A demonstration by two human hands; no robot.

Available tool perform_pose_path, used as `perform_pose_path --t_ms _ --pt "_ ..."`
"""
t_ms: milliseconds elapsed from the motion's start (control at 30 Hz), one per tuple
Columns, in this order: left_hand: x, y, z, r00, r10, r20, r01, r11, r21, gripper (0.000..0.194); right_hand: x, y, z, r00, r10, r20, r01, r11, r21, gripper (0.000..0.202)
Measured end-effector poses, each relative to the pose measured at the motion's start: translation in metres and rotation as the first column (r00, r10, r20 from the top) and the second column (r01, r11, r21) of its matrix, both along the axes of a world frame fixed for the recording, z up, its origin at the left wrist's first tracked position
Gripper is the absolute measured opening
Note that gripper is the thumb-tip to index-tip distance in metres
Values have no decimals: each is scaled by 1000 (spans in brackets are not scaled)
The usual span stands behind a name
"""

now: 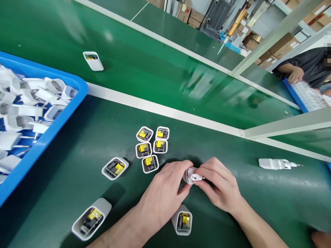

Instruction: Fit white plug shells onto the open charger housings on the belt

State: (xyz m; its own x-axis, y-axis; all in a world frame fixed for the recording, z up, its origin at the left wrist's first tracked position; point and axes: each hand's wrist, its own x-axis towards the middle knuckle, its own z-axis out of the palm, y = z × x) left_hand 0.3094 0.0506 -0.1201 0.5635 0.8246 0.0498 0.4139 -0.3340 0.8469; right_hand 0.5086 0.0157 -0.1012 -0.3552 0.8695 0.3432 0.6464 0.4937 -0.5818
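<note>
My left hand (168, 187) grips a white charger housing (186, 175) between thumb and fingers. Against its open end, my right hand (219, 184) pinches a small white plug cap (196, 177) with metal pins pointing right. Whether the two parts are fully joined I cannot tell. Just beyond my left hand several open white housings stand in a cluster, among them a housing (150, 164) with a yellow-and-black circuit inside. Similar filled housings lie around: one housing (115, 168) to the left, a bigger-looking housing (91, 219) near the front, and another housing (182, 221) below my hands.
At left a blue tray (74, 106) holds many white plug parts. A white plug piece (278, 164) lies at right. Beyond the white metal rail (155, 107) lies another housing (93, 61). At far right a person's hand (296, 74) rests at a blue tray (294, 94).
</note>
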Motion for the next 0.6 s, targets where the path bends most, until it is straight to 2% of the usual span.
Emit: perform_pose_path --t_ms 133,233,467,600 --pt "0 0 0 1000 -7 -2 7 1000 -17 45 -3 2 7 1000 -18 19 20 997 -73 34" --pt "-1 1 0 1000 -12 0 12 999 -33 43 -2 4 9 1000 9 -16 -11 991 -130 30" --pt "0 0 -1 1000 -12 -3 11 999 -39 44 0 -2 -11 978 -61 -197 37 991 -126 36" --pt "0 1 0 1000 -13 1 13 998 -58 44 1 -2 -15 978 -65 -198 43 993 -113 36"
